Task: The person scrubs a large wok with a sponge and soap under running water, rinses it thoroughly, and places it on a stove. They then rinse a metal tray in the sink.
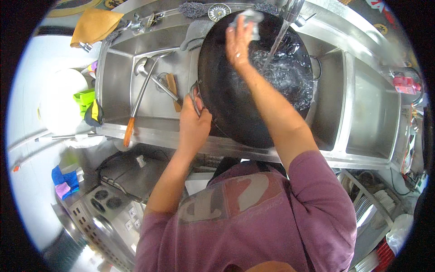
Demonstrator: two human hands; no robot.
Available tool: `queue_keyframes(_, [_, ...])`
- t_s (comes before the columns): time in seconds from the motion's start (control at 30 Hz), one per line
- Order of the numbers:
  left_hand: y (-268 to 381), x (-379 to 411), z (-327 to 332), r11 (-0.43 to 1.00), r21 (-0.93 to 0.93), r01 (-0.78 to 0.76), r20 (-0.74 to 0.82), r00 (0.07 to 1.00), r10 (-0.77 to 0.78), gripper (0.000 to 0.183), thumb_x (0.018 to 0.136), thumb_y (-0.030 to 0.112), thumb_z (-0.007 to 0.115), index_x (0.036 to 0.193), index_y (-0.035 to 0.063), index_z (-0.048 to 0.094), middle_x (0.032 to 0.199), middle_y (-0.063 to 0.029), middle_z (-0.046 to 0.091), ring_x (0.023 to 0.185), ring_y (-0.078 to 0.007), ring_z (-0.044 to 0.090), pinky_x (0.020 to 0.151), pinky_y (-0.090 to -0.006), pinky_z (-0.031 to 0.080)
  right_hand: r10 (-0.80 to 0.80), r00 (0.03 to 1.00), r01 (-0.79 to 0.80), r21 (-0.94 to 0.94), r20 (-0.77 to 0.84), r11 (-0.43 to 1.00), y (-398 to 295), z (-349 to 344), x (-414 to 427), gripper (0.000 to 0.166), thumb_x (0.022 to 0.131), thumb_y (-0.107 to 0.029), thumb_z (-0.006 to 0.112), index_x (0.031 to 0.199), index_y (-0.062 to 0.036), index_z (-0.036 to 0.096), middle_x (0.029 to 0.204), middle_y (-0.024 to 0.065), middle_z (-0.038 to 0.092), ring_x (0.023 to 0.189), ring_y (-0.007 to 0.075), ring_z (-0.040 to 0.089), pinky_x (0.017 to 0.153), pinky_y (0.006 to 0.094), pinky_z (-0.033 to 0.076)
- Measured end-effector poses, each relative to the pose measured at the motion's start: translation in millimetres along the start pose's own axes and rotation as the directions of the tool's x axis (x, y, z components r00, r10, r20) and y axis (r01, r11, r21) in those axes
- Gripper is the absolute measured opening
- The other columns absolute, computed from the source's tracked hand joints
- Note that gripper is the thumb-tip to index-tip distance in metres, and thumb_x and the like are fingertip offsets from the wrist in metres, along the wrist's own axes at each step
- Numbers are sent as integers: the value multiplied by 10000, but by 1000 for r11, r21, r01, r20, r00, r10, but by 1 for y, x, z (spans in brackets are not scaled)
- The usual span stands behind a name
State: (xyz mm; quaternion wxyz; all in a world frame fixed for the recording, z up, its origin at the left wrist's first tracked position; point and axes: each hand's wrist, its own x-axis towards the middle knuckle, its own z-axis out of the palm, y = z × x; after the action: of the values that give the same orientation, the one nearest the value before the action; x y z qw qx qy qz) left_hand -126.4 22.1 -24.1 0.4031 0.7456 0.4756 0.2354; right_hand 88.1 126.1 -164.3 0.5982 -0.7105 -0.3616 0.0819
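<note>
A large black wok (pixel 221 112) rests tilted across the steel sink (pixel 156 124). My left hand (pixel 196 122) grips the loop handle (pixel 194 98) on its left side. Near the far rim, my right hand (pixel 239 46) presses a grey scrubbing pad or cloth (pixel 250 23) against the inner wall; motion blurs the pad. From the faucet (pixel 291 12) a stream of water (pixel 277 40) falls into the wok, where water splashes and pools on the right. A second loop handle (pixel 317 68) juts out at the wok's right side.
Left of the wok, the sink holds a metal ladle (pixel 140 67) and a wooden-backed brush (pixel 172 88). A long wooden-handled utensil (pixel 129 132) leans over the front edge. Grey cloth (pixel 198 34), steel wool (pixel 192 9) and a sink strainer (pixel 219 13) lie along the back.
</note>
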Motion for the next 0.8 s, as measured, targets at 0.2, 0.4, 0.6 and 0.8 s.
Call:
queue_keyframes(0.2, [-21,1,1,998,-41,-55,10,998,56,402,692,-10,485,1093,-44,473,858,-103,477,819,-229,492,769,-324,418,-72,803,-74,219,592,973,-80,-50,-132,545,997,-381,297,1462,-99,259,1509,199,211,1419,370,105,1150,435,96])
queue_keyframes(0.4, [-9,1,1,999,-6,-53,-20,998,53,235,710,8,520,924,5,425,781,-167,501,705,-317,527,671,-390,436,151,392,5,-166,908,986,-67,-213,-197,454,989,-353,345,1400,-170,408,1447,197,353,1361,339,299,1118,435,217])
queue_keyframes(0.6, [-24,2,3,998,-62,-25,-34,999,23,238,681,-6,531,906,4,454,761,-94,466,673,-230,481,658,-334,422,380,399,523,-548,834,653,37,-302,-156,460,944,-393,440,1385,-263,417,1503,43,278,1373,276,275,1084,544,241])
queue_keyframes(0.8, [-25,-4,3,989,-88,119,-28,992,-122,297,645,-81,520,920,28,494,780,-26,452,695,-129,431,642,-254,384,179,794,481,-780,582,401,106,-200,-97,582,923,-456,455,1418,-166,358,1512,114,237,1404,317,178,1101,561,155])
